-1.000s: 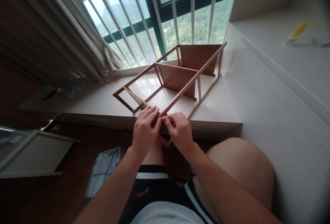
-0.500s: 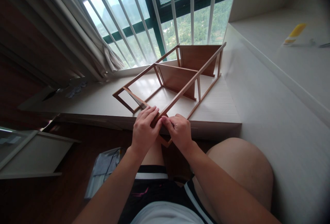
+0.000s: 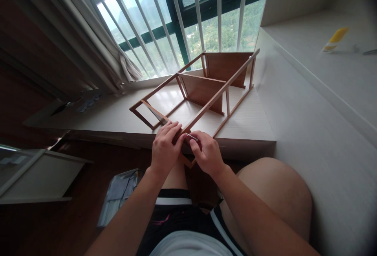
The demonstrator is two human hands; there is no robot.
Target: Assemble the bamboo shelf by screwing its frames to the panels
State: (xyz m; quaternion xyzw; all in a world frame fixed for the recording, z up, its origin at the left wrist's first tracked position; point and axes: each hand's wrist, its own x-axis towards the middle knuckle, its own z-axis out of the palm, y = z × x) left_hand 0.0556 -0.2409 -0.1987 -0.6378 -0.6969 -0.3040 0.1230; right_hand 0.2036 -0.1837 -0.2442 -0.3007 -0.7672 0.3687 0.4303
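A brown wooden shelf frame [image 3: 203,108] lies on its side along the white window ledge, its near end jutting past the ledge's front edge toward my legs. My left hand [image 3: 165,143] is wrapped around the near end, fingers over a board and thumb by the rail. Close beside it, my right hand [image 3: 207,150] holds a thin silver rod, which looks like a hex key [image 3: 192,136], between thumb and fingers. The rod's tip points at the rail near my left thumb; whether it sits in a screw is hidden.
The ledge [image 3: 118,118] ends against a white panel [image 3: 312,130] on the right. A yellow-handled tool [image 3: 337,38] lies on the shelf there. Barred windows and a curtain [image 3: 106,32] stand behind. A clear box [image 3: 119,193] is on the floor at left.
My right hand's fingers have opened out and shifted slightly, so the silver hex key now shows between them. My left hand and the frame stay in nearly the same place.
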